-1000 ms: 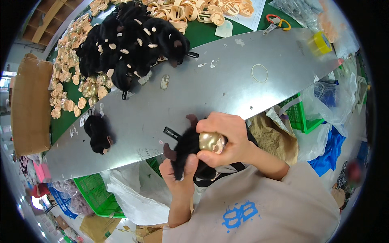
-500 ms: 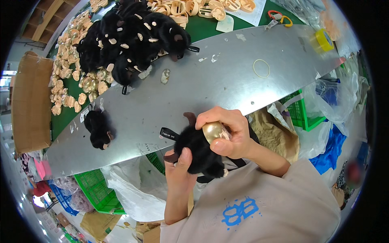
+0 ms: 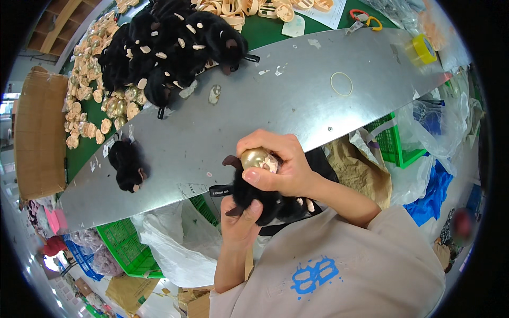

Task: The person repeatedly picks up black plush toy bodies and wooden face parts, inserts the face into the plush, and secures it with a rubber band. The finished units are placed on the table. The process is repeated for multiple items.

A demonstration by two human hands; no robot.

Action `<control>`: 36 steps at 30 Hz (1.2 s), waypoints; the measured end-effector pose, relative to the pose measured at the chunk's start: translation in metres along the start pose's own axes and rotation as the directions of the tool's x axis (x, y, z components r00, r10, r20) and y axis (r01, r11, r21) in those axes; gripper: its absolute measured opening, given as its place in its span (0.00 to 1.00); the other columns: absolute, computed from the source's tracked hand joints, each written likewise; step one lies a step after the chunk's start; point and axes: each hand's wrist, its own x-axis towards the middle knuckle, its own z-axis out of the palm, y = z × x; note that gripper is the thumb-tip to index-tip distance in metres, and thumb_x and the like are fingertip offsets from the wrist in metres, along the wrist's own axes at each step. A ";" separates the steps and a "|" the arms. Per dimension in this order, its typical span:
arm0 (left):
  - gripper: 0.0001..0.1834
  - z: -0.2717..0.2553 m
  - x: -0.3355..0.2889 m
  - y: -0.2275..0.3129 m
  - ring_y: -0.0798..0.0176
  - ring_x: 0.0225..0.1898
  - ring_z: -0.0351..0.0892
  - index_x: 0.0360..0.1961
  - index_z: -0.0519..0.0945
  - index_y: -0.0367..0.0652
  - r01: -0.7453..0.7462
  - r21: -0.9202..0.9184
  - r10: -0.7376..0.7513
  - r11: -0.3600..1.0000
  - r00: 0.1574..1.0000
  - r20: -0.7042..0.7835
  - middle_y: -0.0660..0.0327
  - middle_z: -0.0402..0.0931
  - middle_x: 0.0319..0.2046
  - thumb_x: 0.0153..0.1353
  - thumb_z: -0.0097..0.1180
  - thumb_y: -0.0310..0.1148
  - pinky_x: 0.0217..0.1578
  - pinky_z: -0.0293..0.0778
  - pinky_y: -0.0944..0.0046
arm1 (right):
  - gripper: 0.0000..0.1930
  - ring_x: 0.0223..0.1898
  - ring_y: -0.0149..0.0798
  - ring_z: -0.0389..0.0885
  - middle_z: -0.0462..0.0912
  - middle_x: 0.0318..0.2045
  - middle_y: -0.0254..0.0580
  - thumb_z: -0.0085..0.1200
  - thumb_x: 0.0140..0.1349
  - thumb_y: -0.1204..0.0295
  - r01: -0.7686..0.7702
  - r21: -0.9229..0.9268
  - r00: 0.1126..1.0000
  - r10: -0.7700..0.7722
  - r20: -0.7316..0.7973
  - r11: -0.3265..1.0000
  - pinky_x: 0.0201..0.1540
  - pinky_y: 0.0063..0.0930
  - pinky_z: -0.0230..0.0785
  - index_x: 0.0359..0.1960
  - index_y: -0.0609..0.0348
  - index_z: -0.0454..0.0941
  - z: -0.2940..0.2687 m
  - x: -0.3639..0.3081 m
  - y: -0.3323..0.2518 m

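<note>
My left hand is closed round a black plush toy with brown ears and a black ribbon tag. Between the fingers and thumb of my right hand sits a shiny gold, rounded piece with a beige part on its side. That gold piece is against the toy's upper end, between its ears; whether it is joined to the fur cannot be seen. Pale bits show at the toy's lower end, near my shirt. Another black plush toy lies to the left on the metal tabletop.
Black plush toys are heaped at the far left, beside many beige and gold pieces. Orange-handled scissors, yellow tape and a rubber band lie farther right. Green crates and plastic bags stand below the table's edge.
My right hand has moved left and slightly up with the gold piece, which has turned to show more of its beige side. The plush toy has tilted in my left hand.
</note>
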 end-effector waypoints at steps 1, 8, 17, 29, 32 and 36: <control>0.22 0.000 0.000 0.000 0.60 0.50 0.78 0.54 0.74 0.31 0.002 -0.020 -0.002 1.000 1.000 0.013 0.55 0.77 0.50 0.64 0.62 0.34 0.52 0.76 0.61 | 0.15 0.25 0.26 0.75 0.80 0.28 0.35 0.65 0.55 0.66 0.004 -0.035 1.000 -0.004 0.006 0.999 0.29 0.19 0.66 0.40 0.61 0.79 0.000 0.001 -0.001; 0.28 -0.001 -0.006 -0.003 0.65 0.48 0.78 0.56 0.73 0.35 -0.055 0.045 0.059 0.997 0.995 -0.086 0.59 0.77 0.49 0.55 0.68 0.25 0.48 0.75 0.65 | 0.16 0.27 0.30 0.75 0.79 0.25 0.36 0.64 0.56 0.64 0.080 -0.233 0.997 -0.082 0.000 0.969 0.30 0.22 0.68 0.40 0.61 0.79 0.003 -0.001 -0.007; 0.21 0.004 -0.008 0.006 0.65 0.49 0.76 0.53 0.74 0.36 -0.201 0.282 0.283 0.938 0.914 -0.289 0.59 0.77 0.48 0.58 0.63 0.22 0.53 0.70 0.62 | 0.17 0.25 0.40 0.73 0.79 0.27 0.39 0.60 0.61 0.60 0.251 -0.324 0.968 -0.227 0.111 0.912 0.29 0.31 0.66 0.43 0.60 0.81 -0.005 -0.006 -0.021; 0.13 0.020 -0.005 0.012 0.73 0.38 0.76 0.46 0.79 0.33 -0.237 0.254 0.315 0.938 0.889 -0.334 0.64 0.80 0.39 0.61 0.63 0.24 0.43 0.71 0.73 | 0.17 0.23 0.33 0.77 0.83 0.27 0.37 0.69 0.52 0.63 0.212 -0.232 0.977 -0.215 0.011 0.949 0.25 0.23 0.67 0.39 0.61 0.83 -0.010 -0.009 -0.021; 0.12 0.018 -0.003 0.012 0.75 0.36 0.74 0.45 0.80 0.33 -0.230 0.424 0.378 0.876 0.873 -0.307 0.66 0.80 0.37 0.61 0.64 0.27 0.41 0.69 0.75 | 0.18 0.21 0.33 0.75 0.82 0.26 0.37 0.70 0.52 0.62 0.314 -0.287 0.947 -0.322 0.024 0.905 0.23 0.24 0.65 0.38 0.61 0.83 -0.009 -0.007 -0.019; 0.12 0.022 -0.001 0.012 0.76 0.36 0.73 0.44 0.80 0.33 -0.251 0.429 0.399 0.868 0.867 -0.299 0.67 0.80 0.36 0.62 0.64 0.28 0.40 0.68 0.76 | 0.18 0.21 0.33 0.74 0.82 0.25 0.37 0.70 0.52 0.61 0.357 -0.325 0.927 -0.374 0.012 0.876 0.22 0.24 0.65 0.37 0.61 0.83 -0.008 -0.007 -0.018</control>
